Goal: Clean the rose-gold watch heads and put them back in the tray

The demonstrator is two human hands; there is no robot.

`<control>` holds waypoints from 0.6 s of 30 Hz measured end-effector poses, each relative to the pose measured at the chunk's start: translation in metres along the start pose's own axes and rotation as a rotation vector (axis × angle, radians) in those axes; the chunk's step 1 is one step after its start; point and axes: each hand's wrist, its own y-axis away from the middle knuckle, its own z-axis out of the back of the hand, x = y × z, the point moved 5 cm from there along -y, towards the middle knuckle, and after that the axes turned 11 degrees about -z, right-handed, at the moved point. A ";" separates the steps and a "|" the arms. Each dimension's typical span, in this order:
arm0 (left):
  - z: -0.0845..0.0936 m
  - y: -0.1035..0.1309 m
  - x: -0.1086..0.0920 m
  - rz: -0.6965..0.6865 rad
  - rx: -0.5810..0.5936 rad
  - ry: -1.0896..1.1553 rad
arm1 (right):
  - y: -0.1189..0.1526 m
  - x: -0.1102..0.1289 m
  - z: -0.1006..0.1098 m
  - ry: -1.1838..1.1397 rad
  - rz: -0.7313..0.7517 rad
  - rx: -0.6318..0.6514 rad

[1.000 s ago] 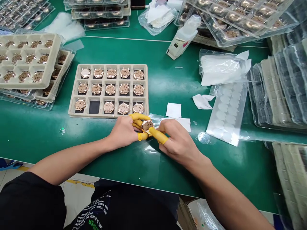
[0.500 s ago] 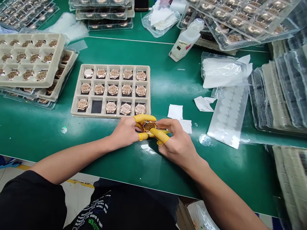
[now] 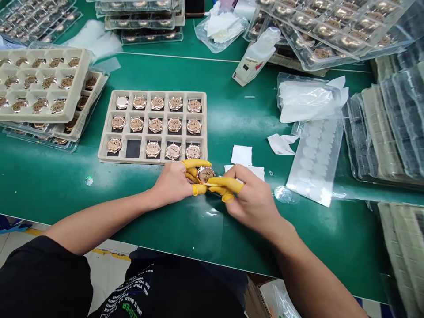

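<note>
A round rose-gold watch case [image 3: 205,174] is pinched in the yellow-covered fingers of my left hand [image 3: 177,179], its engraved back facing up. My right hand [image 3: 250,194], also with yellow finger covers, is closed on a thin pale stick [image 3: 210,184] whose end is at the lower edge of the case. Just beyond my left hand lies a beige tray [image 3: 103,132] of similar watch cases in rows; one compartment in its front row holds none, showing a dark bottom.
Stacked trays of cases stand at the left [image 3: 74,88], back and back right. White cloth squares [image 3: 241,155], a plastic bottle [image 3: 256,55], bagged white cloths [image 3: 304,99] and a clear sheet of round stickers [image 3: 314,161] lie to the right, beside stacked clear trays [image 3: 394,128].
My right hand has shifted slightly right, its fingers drawn back from the case, uncovering more of its back. The case is turned flatter toward the camera in my left hand.
</note>
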 end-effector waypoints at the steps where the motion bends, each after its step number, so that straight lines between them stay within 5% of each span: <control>1: 0.000 0.000 0.000 0.000 0.003 0.002 | -0.002 -0.008 0.004 -0.088 -0.092 0.018; 4: 0.001 -0.001 0.000 -0.011 0.000 -0.029 | -0.006 -0.035 0.024 -0.297 -0.325 -0.152; 6: 0.000 -0.002 0.000 -0.027 0.005 -0.044 | -0.005 -0.047 0.036 -0.141 -0.401 -0.387; 8: -0.003 -0.002 0.000 -0.038 0.020 -0.039 | -0.005 -0.051 0.034 0.062 -0.457 -0.461; 14: -0.009 -0.001 -0.002 -0.125 0.106 0.000 | -0.003 -0.040 -0.019 -0.325 -0.589 0.146; 18: -0.008 -0.001 0.000 -0.040 0.143 0.001 | -0.025 -0.024 -0.007 -0.363 -0.655 0.018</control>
